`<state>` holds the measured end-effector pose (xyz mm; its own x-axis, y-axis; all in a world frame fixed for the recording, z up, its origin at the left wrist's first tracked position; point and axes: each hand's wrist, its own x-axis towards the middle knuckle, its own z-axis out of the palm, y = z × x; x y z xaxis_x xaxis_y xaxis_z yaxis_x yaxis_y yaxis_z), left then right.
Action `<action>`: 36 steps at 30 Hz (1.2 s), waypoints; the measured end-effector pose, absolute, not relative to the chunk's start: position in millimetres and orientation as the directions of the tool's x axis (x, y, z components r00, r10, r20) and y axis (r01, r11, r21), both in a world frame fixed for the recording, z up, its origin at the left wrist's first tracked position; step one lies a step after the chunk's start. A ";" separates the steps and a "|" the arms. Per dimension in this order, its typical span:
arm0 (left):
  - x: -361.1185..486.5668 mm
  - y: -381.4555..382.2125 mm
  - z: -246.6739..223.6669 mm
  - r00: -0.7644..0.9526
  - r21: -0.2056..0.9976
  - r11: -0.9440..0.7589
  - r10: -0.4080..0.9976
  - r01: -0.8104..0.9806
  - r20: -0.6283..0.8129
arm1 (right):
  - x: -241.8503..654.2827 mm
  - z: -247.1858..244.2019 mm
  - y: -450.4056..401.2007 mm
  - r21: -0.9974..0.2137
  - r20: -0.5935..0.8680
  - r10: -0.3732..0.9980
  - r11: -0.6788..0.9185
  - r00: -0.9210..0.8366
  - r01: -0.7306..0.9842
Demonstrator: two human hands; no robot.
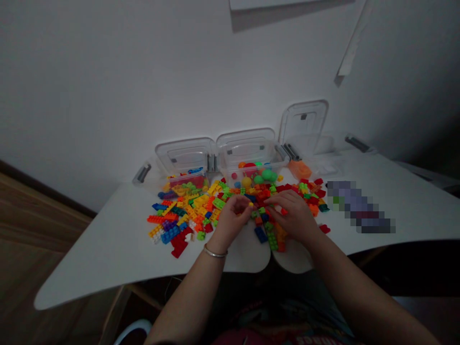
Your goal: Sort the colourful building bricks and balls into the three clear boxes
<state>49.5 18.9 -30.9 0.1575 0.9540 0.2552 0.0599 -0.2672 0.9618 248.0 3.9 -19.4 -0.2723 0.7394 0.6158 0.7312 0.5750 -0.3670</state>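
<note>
Many coloured toy bricks (pixel 199 206) lie in a loose heap across the white table (pixel 97 239). My left hand (pixel 235 213), with a bracelet on its wrist, is closed over the heap, thumb and fingers pinching a small yellow piece (pixel 250 204). To its right, my right hand (pixel 289 211) is over the bricks with its fingers spread and pointing left; no piece can be made out in it. A blue brick (pixel 260 235) and a green brick (pixel 272 240) lie below and between the hands.
Behind the heap stand clear boxes, one with bricks (pixel 187 182), one with coloured balls (pixel 266 176), and one with an orange item (pixel 300 169). Their lids (pixel 304 120) are up by the wall. A pixelated object (pixel 359 206) lies on the right.
</note>
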 end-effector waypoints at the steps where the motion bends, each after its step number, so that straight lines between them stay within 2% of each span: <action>1: 46.2 21.6 -27.5 0.145 0.962 -0.269 0.954 0.041 0.261 | 252.5 -21.9 4.6 -0.366 0.603 0.756 0.545 -0.254 0.754; 5: 27.5 40.9 -1.8 -0.012 0.914 -0.396 0.917 0.084 0.398 | 266.9 -35.5 7.8 -0.355 0.559 0.810 0.428 -0.179 0.831; 8: 14.6 61.6 20.1 -0.151 0.842 -0.491 0.836 0.222 0.527 | 270.1 -47.0 9.9 -0.378 0.540 0.833 0.369 -0.122 0.849; 12: 7.7 91.3 36.7 -0.171 0.710 -0.513 0.740 0.483 0.651 | 269.5 -58.8 13.7 -0.423 0.538 0.842 0.308 -0.037 0.852; 18: 14.6 120.6 38.4 0.002 0.556 -0.399 0.814 0.729 0.581 | 273.1 -62.4 16.4 -0.427 0.565 0.823 0.353 -0.059 0.833; 23: 24.5 121.8 33.2 0.030 0.435 -0.310 0.840 0.845 0.541 | 273.9 -62.6 16.0 -0.433 0.568 0.817 0.400 -0.100 0.808; 29: 28.3 119.1 29.1 0.053 0.346 -0.277 0.842 0.897 0.537 | 271.9 -60.4 16.6 -0.425 0.505 0.852 0.387 -0.141 0.818; 32: 25.8 118.4 26.9 0.091 0.340 -0.321 0.832 0.884 0.547 | 270.7 -57.1 17.7 -0.398 0.453 0.878 0.353 -0.153 0.847; 36: 25.0 105.8 19.8 0.146 0.314 -0.422 0.762 0.850 0.630 | 268.8 -51.3 20.9 -0.347 0.345 0.924 0.289 -0.165 0.892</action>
<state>25.0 105.8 19.8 0.1460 0.7625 0.6303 0.8502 -0.4225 0.3141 268.8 20.9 -51.3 -0.1654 0.9238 0.3452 0.8922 0.2894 -0.3468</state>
